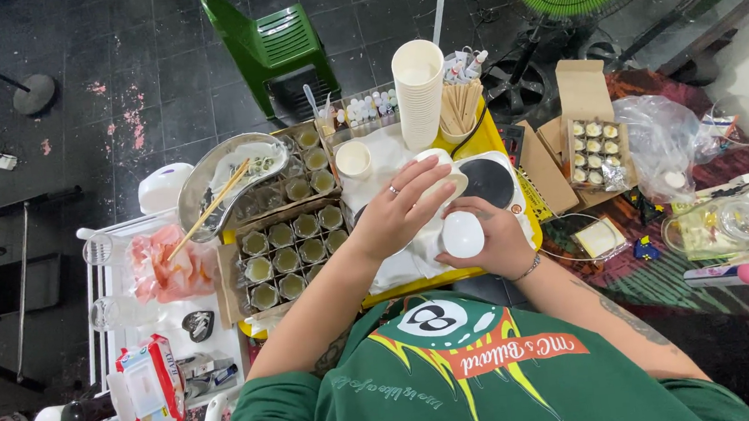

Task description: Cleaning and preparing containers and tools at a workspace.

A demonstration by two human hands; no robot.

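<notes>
**Two hands, one white cup, one white bowl**

Against my right palm sits a small white cup [462, 233], mouth tipped toward me, and my right hand [497, 243] is wrapped around its far side, fingers curled closed on it. Just above and to the left, my left hand [406, 206] lies palm-down with fingers spread over a shallow white bowl [444, 177]; it seems to press or steady the rim, though the fingers hide the contact, so I cannot tell whether it truly grips. The cup lies nearer my body than the bowl, the two almost touching. Both forearms angle in from below and meet over the yellow tray [499, 141]. Left of my hands stands a cardboard box of filled glass jars [292, 249]; behind the bowl rises a tall stack of paper cups [418, 89], with wooden sticks [460, 108] beside it.
</notes>
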